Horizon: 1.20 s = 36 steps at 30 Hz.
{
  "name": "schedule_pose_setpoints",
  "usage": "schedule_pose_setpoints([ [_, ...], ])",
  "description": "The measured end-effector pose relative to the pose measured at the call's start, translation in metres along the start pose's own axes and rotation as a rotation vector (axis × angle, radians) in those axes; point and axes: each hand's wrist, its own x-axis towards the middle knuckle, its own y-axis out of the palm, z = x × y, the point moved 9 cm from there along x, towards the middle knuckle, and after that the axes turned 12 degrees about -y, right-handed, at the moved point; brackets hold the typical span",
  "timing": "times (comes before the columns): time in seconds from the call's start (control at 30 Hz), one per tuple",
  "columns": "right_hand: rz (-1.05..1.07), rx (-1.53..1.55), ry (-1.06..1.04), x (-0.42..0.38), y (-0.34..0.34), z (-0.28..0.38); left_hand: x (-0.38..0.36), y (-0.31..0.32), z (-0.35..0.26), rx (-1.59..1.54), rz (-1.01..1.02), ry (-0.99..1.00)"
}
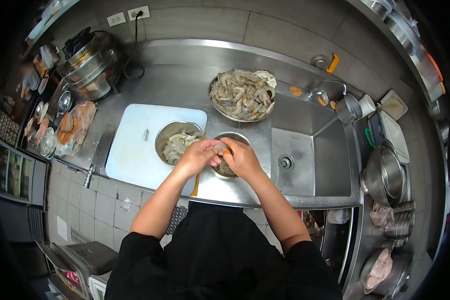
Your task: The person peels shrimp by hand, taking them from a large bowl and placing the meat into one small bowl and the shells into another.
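Both hands meet over a small metal bowl with shrimp shells or scraps inside, partly hidden by the hands. My left hand pinches a grey shrimp by one side. Fingers of my right hand close on the same shrimp from the other side. Left of the hands, a steel pot of pale peeled shrimp stands on a white cutting board. Behind the hands, a large round metal bowl is heaped with unpeeled grey shrimp.
A steel sink lies to the right, with a pitcher by its back corner. A cleaver-like blade rests along the board's left edge. Beyond it are a bag of orange-pink food and a corded metal appliance. Stacked bowls stand far right.
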Motion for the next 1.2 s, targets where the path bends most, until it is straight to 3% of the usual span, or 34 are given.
schedule_pose_setpoints([
  [0.33, -0.039, 0.107, 0.012, -0.003, -0.002, 0.0, -0.016, 0.006, -0.011, 0.013, -0.007, 0.052],
  [0.47, -0.104, 0.288, -0.021, -0.004, -0.004, -0.004, -0.015, 0.001, -0.011, -0.134, 0.15, 0.017],
  [0.53, -0.057, 0.732, 0.298, -0.014, 0.013, -0.02, -0.011, 0.004, -0.006, -0.182, 0.231, -0.004],
  [0.6, -0.102, 0.761, 0.305, -0.015, 0.016, -0.022, -0.014, -0.014, -0.027, 0.373, -0.218, 0.276],
  [0.63, -0.146, 0.79, 0.312, -0.016, 0.016, -0.025, -0.023, -0.016, -0.04, 0.487, -0.418, 0.424],
  [0.67, -0.148, 0.79, 0.311, -0.017, 0.019, -0.028, -0.023, -0.011, -0.04, 0.489, -0.416, 0.425],
  [0.73, -0.127, 0.676, 0.312, -0.016, 0.022, -0.031, -0.02, -0.002, -0.034, 0.489, -0.351, 0.23],
  [0.87, -0.064, 0.499, 0.287, -0.017, 0.022, -0.033, -0.01, 0.003, -0.021, 0.378, -0.174, 0.142],
  [0.93, -0.146, 0.409, 0.187, -0.015, 0.008, -0.034, -0.012, -0.001, -0.018, 0.299, -0.146, 0.142],
  [1.03, -0.163, 0.397, 0.269, -0.022, -0.004, -0.046, -0.014, -0.012, -0.016, 0.172, -0.13, 0.141],
  [1.17, -0.073, 0.488, 0.335, -0.023, 0.005, -0.044, -0.011, -0.013, -0.017, -0.033, -0.087, 0.132],
  [1.2, -0.05, 0.436, 0.225, -0.017, 0.011, -0.037, -0.01, -0.011, -0.018, -0.031, -0.084, 0.131],
])
